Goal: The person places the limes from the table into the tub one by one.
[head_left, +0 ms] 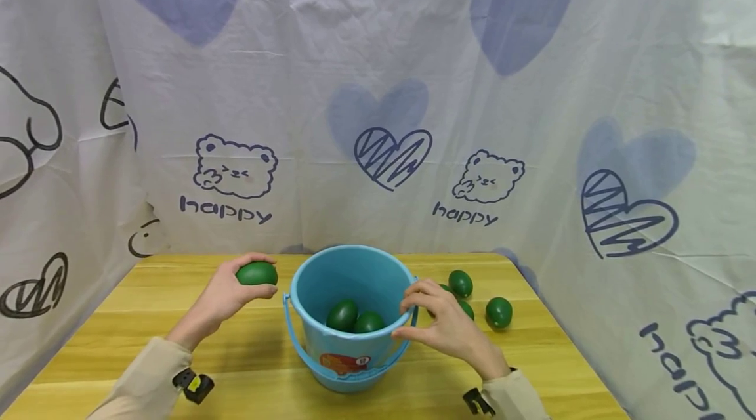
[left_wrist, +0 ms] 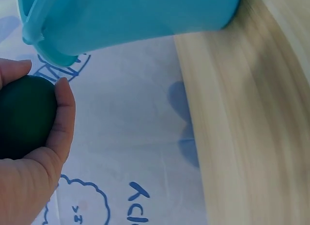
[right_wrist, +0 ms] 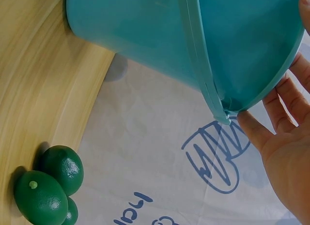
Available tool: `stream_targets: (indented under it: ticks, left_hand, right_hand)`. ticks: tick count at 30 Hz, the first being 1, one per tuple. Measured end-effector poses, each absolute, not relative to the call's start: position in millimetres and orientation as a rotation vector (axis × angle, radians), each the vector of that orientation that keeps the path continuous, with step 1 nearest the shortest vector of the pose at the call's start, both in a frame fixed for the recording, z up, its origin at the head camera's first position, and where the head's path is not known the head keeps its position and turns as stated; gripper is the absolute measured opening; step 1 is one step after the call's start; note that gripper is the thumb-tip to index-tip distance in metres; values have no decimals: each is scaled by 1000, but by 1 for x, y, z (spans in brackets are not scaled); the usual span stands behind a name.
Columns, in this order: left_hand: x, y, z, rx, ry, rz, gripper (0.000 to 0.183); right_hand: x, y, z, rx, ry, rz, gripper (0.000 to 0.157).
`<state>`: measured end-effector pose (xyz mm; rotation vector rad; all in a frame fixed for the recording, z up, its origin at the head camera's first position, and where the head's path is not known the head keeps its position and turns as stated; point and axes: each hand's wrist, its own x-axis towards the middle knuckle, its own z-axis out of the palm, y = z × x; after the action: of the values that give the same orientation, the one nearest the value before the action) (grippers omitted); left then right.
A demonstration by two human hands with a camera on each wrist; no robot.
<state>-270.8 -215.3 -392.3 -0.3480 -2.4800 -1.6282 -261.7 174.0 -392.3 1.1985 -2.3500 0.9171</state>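
A smooth dark green, egg-shaped fruit (head_left: 257, 273), avocado-like, is held by my left hand (head_left: 227, 292) between thumb and fingers, raised left of the bucket's rim. In the left wrist view the fruit (left_wrist: 28, 116) sits against the palm side, below the bucket. The light blue bucket (head_left: 353, 256) stands upright on the table, with two similar green fruits (head_left: 342, 315) visible inside. My right hand (head_left: 445, 321) holds the bucket's right rim, fingertips bent over it and thumb nearer me. In the right wrist view these fingers (right_wrist: 290, 97) meet the rim beside the handle joint.
Several more green fruits (head_left: 499, 312) lie on the wooden table (head_left: 236, 367) right of the bucket, some partly behind my right hand. The bucket's handle (head_left: 298, 344) hangs down its front. A printed white cloth (head_left: 319, 210) rises behind the table and at both sides.
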Motion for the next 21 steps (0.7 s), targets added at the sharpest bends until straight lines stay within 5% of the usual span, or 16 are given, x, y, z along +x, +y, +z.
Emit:
stream_targets:
  ticks: [21]
  left_hand:
    - [-271,-180,-342,-533,-2489,-1490,49]
  right_hand:
    - [-261,173,-391,1221,-2329,920,25]
